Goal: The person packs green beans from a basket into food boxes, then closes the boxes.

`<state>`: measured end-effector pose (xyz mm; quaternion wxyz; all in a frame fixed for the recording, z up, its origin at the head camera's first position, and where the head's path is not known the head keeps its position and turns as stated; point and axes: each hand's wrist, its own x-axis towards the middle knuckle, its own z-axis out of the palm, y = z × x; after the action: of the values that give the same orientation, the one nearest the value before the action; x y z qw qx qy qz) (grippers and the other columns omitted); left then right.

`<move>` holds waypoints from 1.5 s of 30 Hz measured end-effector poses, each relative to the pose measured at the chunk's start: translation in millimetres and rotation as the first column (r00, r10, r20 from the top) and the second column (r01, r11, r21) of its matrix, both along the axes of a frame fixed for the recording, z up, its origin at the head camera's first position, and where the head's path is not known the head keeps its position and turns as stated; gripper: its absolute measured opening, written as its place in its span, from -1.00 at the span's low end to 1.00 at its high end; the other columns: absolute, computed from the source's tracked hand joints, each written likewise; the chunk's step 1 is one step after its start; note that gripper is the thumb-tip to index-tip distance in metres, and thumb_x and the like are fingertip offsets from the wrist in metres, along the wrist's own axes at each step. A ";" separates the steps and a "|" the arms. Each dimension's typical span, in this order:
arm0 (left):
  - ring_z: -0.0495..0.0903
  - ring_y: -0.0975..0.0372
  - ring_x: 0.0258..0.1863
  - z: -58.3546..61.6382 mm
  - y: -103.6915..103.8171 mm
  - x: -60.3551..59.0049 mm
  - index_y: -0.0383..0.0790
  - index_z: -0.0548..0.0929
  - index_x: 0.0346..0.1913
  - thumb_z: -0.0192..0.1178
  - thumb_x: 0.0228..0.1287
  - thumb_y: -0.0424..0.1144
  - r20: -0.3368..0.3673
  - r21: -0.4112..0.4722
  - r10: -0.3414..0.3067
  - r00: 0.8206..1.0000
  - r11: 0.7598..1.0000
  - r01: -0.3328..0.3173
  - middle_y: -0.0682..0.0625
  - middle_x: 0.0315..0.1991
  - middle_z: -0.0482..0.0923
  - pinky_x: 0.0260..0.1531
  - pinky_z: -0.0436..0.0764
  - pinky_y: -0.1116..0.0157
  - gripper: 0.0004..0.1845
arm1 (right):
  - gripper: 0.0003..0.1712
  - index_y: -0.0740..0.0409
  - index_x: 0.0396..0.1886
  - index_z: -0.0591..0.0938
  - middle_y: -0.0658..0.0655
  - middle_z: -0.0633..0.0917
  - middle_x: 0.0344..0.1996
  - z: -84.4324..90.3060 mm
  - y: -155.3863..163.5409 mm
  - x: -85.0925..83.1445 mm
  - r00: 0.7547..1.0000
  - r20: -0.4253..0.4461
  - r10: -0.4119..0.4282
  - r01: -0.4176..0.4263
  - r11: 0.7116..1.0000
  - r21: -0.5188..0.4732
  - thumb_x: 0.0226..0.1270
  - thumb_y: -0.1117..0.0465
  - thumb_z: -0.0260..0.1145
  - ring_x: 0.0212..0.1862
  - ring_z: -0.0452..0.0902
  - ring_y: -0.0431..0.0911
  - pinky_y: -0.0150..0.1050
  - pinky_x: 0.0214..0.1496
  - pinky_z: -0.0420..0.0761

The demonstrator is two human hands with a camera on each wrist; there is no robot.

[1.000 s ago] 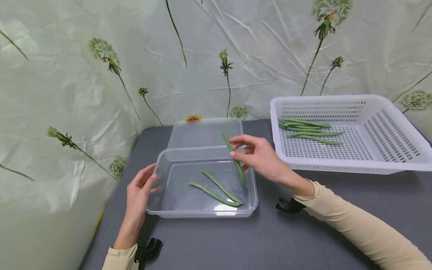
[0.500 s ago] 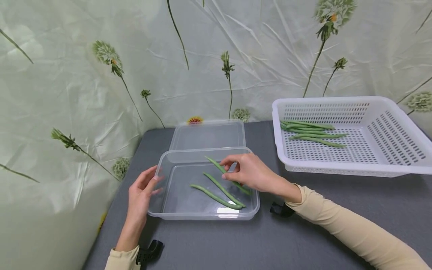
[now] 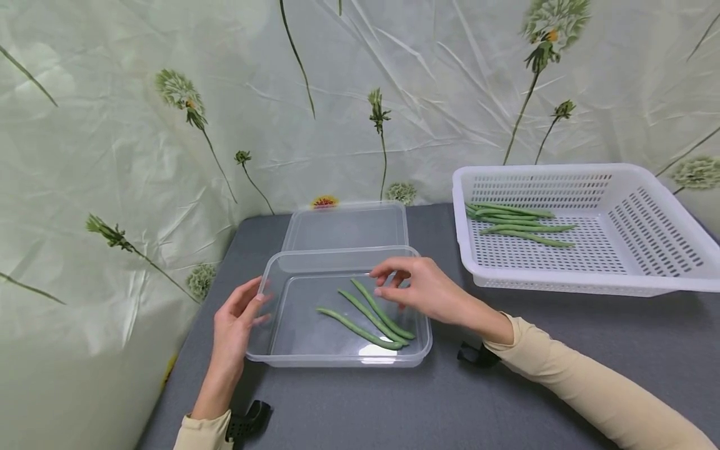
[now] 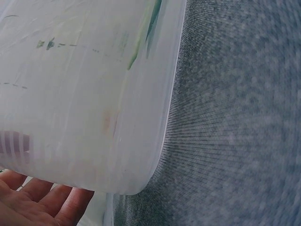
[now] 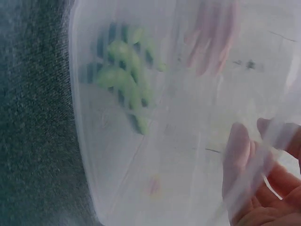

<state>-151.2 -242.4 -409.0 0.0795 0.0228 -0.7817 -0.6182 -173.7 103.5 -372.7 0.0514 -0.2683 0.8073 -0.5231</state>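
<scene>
- Since a second ago the third green bean (image 3: 382, 309) has gone from upright in the right hand's pinch to lying flat in the clear container (image 3: 292, 262), beside the other two beans (image 3: 360, 325).
- All three beans lie side by side, slanting toward the container's near right corner, on its floor rather than against a wall.
- Right hand (image 3: 419, 290) hovers over the container's right part, fingers loosely curled and holding nothing, thumb and fingertips a little apart just above the far end of the newest bean; the grip looks freshly let go.
- Left hand (image 3: 236, 319) rests with straight, relaxed fingers against the container's left wall, probably to keep the light box from sliding.
- Clear container sits near the surface's (image 3: 450, 400) left edge; its lid (image 3: 345, 225) lies flat just behind it, toward the far edge.
- White slotted basket (image 3: 647, 275) stands at the far right of the surface, well apart from the container, with a small bundle of beans (image 3: 517, 222) in its left part.
</scene>
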 end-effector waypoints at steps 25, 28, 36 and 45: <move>0.68 0.23 -0.04 -0.8 5.9 1.5 -0.35 0.49 0.28 0.14 0.46 -0.31 0.006 0.113 0.040 0.999 0.993 -0.040 -0.04 0.10 0.63 -0.24 0.66 0.31 -0.61 | -0.71 -0.06 0.05 0.67 -0.12 0.68 -0.10 38.7 83.0 15.6 0.970 -0.193 -0.148 0.164 0.984 0.069 0.35 0.20 0.37 -0.14 0.58 -0.23 -0.30 -0.22 0.60; 0.67 0.24 -0.04 0.0 6.1 1.1 -0.36 0.48 0.28 0.14 0.46 -0.30 0.002 0.118 0.031 1.000 0.993 -0.031 -0.02 0.09 0.63 -0.25 0.65 0.32 -0.60 | -0.72 -0.04 0.06 0.67 -0.07 0.69 -0.09 44.0 95.0 15.0 0.959 -0.223 -0.174 0.198 0.976 0.087 0.36 0.18 0.37 -0.15 0.58 -0.23 -0.33 -0.21 0.60; 0.67 0.25 -0.03 3.2 6.4 1.3 -0.34 0.47 0.29 0.15 0.46 -0.28 0.011 0.120 0.024 1.000 0.992 -0.025 -0.02 0.10 0.62 -0.24 0.64 0.33 -0.59 | -0.74 -0.04 0.02 0.68 -0.04 0.71 -0.15 57.3 119.7 5.6 0.920 -0.311 -0.237 0.283 0.953 0.112 0.36 0.23 0.35 -0.18 0.59 -0.25 -0.41 -0.21 0.59; 0.66 0.24 -0.03 3.2 7.9 1.4 -0.36 0.48 0.28 0.13 0.47 -0.28 0.008 0.120 0.032 0.999 0.992 -0.033 -0.01 0.08 0.63 -0.24 0.65 0.33 -0.59 | -0.68 0.05 0.07 0.68 -0.02 0.72 -0.13 60.3 143.9 -13.4 0.931 -0.284 -0.232 0.284 0.945 0.161 0.33 0.27 0.38 -0.14 0.60 -0.21 -0.42 -0.14 0.58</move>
<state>-149.8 -234.5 -405.7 0.0854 0.0422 -0.7428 -0.6627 -187.2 247.4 -312.4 -0.0982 -0.2194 0.8836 -0.4019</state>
